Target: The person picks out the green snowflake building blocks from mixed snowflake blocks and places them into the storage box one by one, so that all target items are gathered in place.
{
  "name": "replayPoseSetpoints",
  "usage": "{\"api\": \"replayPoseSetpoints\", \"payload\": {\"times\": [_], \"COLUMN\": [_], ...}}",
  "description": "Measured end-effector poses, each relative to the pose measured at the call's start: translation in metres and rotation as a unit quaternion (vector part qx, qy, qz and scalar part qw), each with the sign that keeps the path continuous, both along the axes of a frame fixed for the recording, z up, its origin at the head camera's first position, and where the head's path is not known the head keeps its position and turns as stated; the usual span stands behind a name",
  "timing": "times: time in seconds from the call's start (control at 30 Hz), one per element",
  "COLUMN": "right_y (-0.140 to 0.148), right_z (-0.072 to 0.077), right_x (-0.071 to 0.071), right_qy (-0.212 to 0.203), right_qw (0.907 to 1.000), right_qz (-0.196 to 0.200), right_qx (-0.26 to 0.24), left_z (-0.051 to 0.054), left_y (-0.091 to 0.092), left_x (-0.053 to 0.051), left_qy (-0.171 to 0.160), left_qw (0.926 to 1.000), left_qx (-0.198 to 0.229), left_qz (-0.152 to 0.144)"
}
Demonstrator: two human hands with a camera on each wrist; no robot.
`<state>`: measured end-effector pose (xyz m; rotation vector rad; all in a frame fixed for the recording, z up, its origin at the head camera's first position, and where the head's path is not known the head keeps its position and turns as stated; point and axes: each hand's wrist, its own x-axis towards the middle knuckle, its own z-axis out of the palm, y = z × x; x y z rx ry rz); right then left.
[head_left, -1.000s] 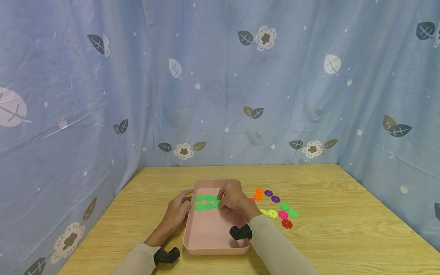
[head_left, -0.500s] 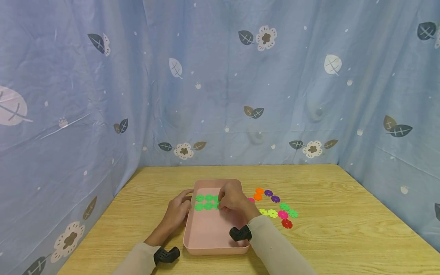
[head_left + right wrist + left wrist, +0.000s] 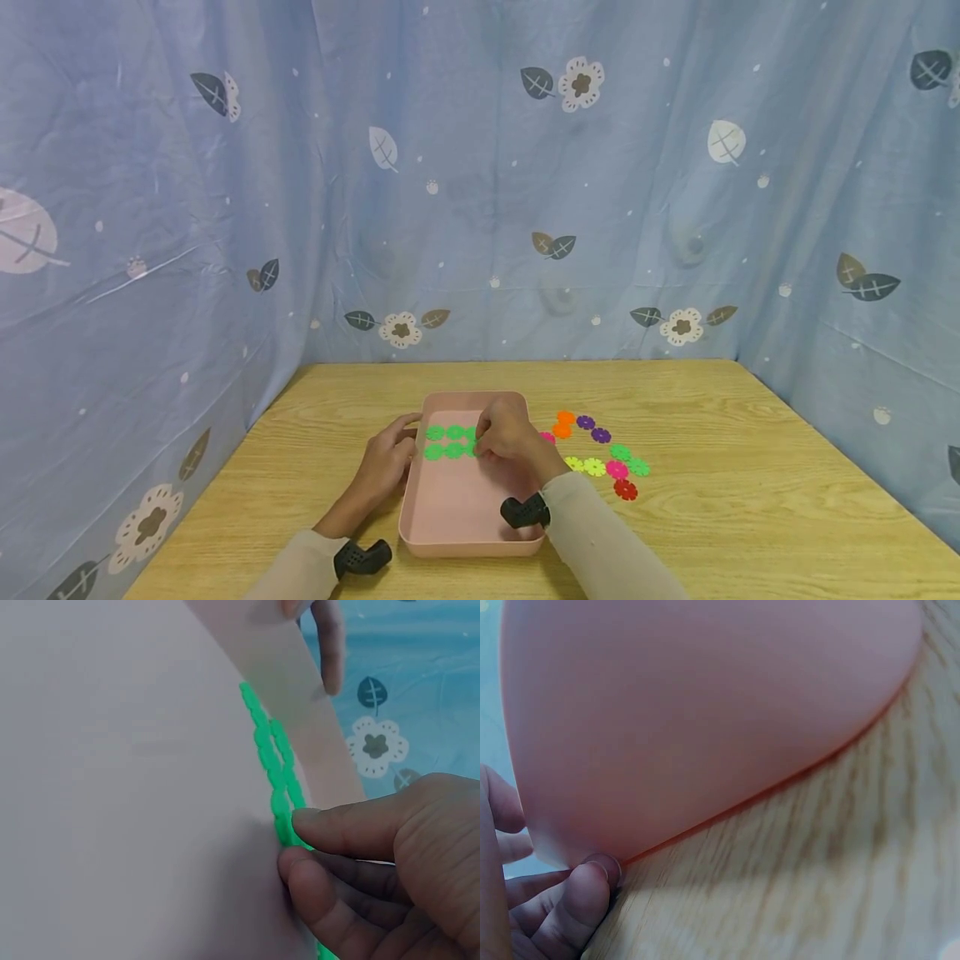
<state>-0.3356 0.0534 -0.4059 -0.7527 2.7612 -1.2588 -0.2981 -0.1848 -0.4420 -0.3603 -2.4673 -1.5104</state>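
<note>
A pink plastic tray (image 3: 457, 508) lies on the table. Inside it, near the far end, green snowflake discs (image 3: 454, 451) lie in two rows. My right hand (image 3: 508, 433) reaches over the tray's right side. Its thumb and index finger pinch a green snowflake disc (image 3: 282, 817) at the right end of the rows; the fingers hide part of it in the head view. My left hand (image 3: 386, 458) holds the tray's left wall, its fingers (image 3: 589, 889) touching the wall near the base in the left wrist view.
Right of the tray lie loose snowflake discs in pairs: orange (image 3: 562, 430), purple (image 3: 601, 435), green (image 3: 638, 467) and yellow (image 3: 594, 467). A pink disc (image 3: 617, 470) lies by a red disc (image 3: 626, 489). A patterned blue curtain (image 3: 480, 208) stands behind the wooden table (image 3: 712, 500).
The green disc under my right fingers has settled slightly into line with the rows. Both hands stay in nearly the same place, and the tray has hardly moved.
</note>
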Motion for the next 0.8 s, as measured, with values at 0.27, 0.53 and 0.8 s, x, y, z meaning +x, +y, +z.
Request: {"api": "replayPoseSetpoints", "payload": {"times": [0.27,0.53,0.8], "right_y": [-0.002,-0.001,0.006], "right_z": [0.007,0.014,0.028], "right_x": [0.000,0.002,0.010], "right_qy": [0.003,0.019,-0.006], "right_qw": [0.9998,0.9982,0.9994], "right_qz": [-0.019,-0.034,-0.034], "right_qx": [0.009,0.046,0.004], "left_z": [0.001,0.001,0.000], "left_y": [-0.001,-0.002,0.000], "left_x": [-0.001,0.000,0.000], "left_qy": [0.006,0.002,0.007], "left_qw": [1.0000,1.0000,0.9999], "left_qx": [-0.003,-0.005,-0.008], "left_qz": [0.003,0.004,0.001]}}
